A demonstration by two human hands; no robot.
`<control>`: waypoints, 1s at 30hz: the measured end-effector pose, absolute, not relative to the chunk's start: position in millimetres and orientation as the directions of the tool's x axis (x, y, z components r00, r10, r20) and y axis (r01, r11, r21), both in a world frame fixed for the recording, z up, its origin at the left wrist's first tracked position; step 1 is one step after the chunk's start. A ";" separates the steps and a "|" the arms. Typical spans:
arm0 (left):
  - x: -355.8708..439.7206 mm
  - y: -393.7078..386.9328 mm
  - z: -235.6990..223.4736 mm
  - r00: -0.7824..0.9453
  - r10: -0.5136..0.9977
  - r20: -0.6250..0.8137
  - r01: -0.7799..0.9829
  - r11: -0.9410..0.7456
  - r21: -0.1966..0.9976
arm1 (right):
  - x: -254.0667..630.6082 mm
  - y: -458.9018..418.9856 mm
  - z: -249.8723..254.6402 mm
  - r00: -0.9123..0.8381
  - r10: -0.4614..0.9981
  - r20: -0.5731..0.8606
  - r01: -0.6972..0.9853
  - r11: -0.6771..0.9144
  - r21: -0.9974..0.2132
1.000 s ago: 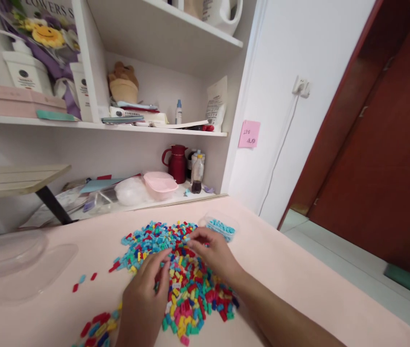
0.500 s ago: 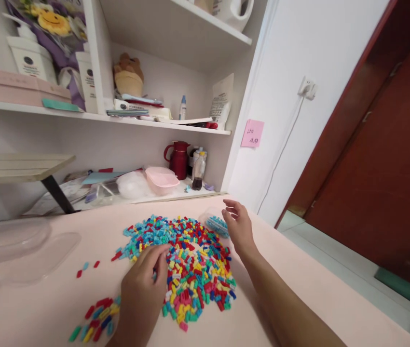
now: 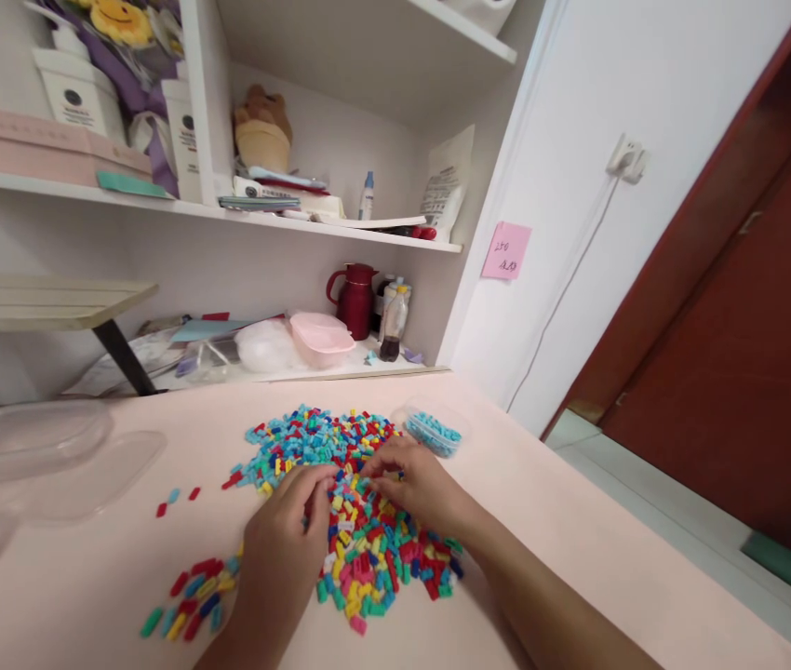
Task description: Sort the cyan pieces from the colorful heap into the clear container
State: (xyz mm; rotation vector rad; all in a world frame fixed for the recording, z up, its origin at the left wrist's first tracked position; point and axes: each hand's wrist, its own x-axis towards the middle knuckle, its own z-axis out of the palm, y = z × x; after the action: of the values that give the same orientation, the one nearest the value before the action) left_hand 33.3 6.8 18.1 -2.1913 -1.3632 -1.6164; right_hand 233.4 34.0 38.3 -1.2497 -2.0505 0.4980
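Observation:
A wide pile of small coloured building bricks (image 3: pixel 360 549) lies on the pale pink table, light blue ones mostly at its back left. My left hand (image 3: pixel 290 526) rests at the pile's left side, fingers curled and thumb close to them; whatever is between them is hidden. Over the middle of the pile reaches my right hand (image 3: pixel 423 484), thumb and fingers a little apart at the bricks, nothing visibly held. Just behind it stands a clear plastic tub (image 3: pixel 434 433) with light blue bricks inside.
A small group of mixed bricks (image 3: pixel 193 596) lies at front left, with a few strays behind. Clear plastic lids (image 3: pixel 109 479) sit at far left. At the back are a pink container (image 3: pixel 322 340), a red jug (image 3: pixel 355 302) and a bottle (image 3: pixel 394 326).
My right hand has moved left and nearer, from beside the clear tub to the middle of the pile. My left hand stays at the pile's left. The view has shifted slightly.

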 end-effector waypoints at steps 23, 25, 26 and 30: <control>34.5 8.6 15.8 0.040 0.662 0.748 0.656 -0.582 0.480 | 235.8 36.8 31.7 -0.342 0.905 0.252 0.711 0.425 -0.560; 34.8 8.5 15.1 0.040 0.656 0.754 0.662 -0.583 0.472 | 235.1 37.0 30.4 -0.343 0.901 0.264 0.718 0.433 -0.545; 34.8 8.6 14.5 0.039 0.652 0.757 0.666 -0.582 0.467 | 234.6 37.2 29.6 -0.341 0.901 0.269 0.726 0.434 -0.533; 34.2 9.5 11.9 0.060 0.658 0.751 0.675 -0.580 0.455 | 231.8 39.6 24.8 -0.301 0.908 0.291 0.777 0.411 -0.478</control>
State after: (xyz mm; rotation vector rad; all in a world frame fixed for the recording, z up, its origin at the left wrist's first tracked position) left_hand 34.2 9.5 11.9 -2.2740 -1.4310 -1.5945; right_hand 231.8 39.6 24.8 -1.4276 -2.1535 0.3350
